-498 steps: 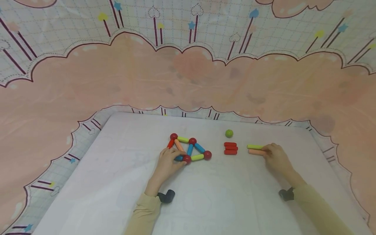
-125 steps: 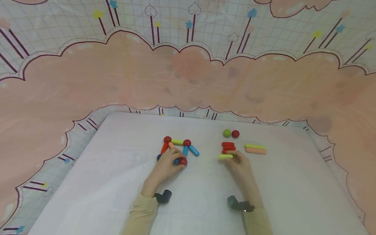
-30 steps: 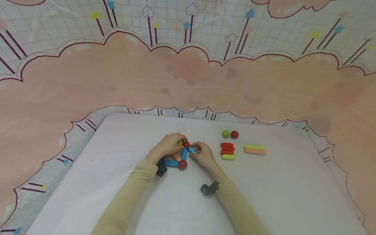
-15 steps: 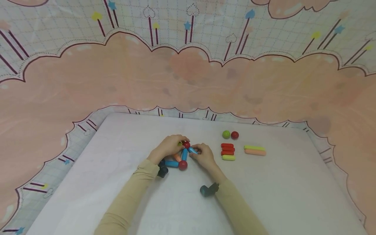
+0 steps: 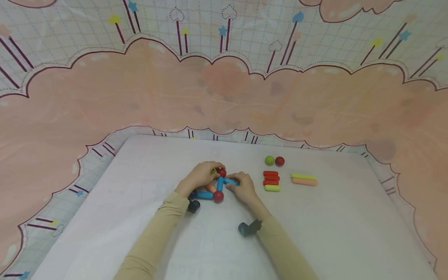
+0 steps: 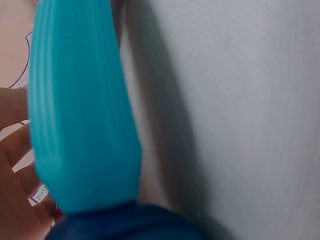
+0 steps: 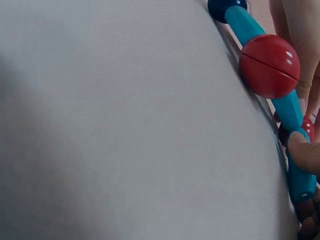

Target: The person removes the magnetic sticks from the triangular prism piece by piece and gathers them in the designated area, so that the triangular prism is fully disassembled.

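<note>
In the head view my left hand [image 5: 198, 175] holds a red ball [image 5: 222, 172] at the far corner of a magnetic stick-and-ball frame. My right hand [image 5: 244, 188] pinches a short blue magnetic stick [image 5: 231, 181] just right of that ball. Whether stick and ball touch, I cannot tell. Another blue stick [image 5: 219, 184] runs down to a nearer red ball [image 5: 218, 196], joined on the left to a blue stick [image 5: 204, 195]. An orange stick [image 5: 211, 187] shows inside the frame. The left hand hides the rest. Close in the left wrist view is a blue stick [image 6: 85, 110] on a dark blue ball [image 6: 125, 225].
A green ball [image 5: 269, 160] and a loose red ball [image 5: 279, 161] lie at the back right. Below them are red sticks [image 5: 271, 178] and a short yellow-green stick [image 5: 272, 188]. Farther right lie a long yellow-green stick [image 5: 303, 176] and an orange stick [image 5: 304, 181] on the white table [image 5: 343, 217].
Since the earliest frame, a red ball and short yellow-green stick have moved from the frame to the loose pieces. Just now, the blue stick in my right hand has swung nearer level.
</note>
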{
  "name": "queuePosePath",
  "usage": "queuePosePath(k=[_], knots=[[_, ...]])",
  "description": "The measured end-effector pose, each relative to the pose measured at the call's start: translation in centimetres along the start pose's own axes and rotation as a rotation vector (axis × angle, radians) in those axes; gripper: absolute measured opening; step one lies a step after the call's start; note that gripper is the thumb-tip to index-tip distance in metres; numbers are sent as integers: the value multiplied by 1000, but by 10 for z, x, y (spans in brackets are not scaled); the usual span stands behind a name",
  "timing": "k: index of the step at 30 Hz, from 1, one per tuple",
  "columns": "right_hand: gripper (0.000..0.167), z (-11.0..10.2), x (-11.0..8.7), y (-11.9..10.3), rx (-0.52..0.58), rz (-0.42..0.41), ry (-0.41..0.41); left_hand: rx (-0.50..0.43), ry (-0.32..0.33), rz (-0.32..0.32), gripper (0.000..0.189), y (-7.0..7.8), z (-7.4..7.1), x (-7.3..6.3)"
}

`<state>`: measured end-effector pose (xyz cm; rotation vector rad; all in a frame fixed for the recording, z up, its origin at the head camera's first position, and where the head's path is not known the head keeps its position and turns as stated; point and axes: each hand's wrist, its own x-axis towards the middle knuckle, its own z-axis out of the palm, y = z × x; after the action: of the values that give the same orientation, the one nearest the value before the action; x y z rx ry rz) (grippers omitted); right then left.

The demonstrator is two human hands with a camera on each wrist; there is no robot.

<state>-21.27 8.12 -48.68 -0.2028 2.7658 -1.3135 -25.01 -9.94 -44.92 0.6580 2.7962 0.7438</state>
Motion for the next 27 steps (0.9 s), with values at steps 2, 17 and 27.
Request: queuePosePath(k=[2, 17, 27], knots=[[24, 0, 0, 0, 9, 5, 2, -3, -2, -9, 31, 0, 0, 0], [24, -19, -10, 2, 130, 92, -25, 81, 71, 2, 31, -8, -9, -18], [21, -51, -28, 2, 127, 70, -34, 49, 133, 15, 29, -5, -22, -43]])
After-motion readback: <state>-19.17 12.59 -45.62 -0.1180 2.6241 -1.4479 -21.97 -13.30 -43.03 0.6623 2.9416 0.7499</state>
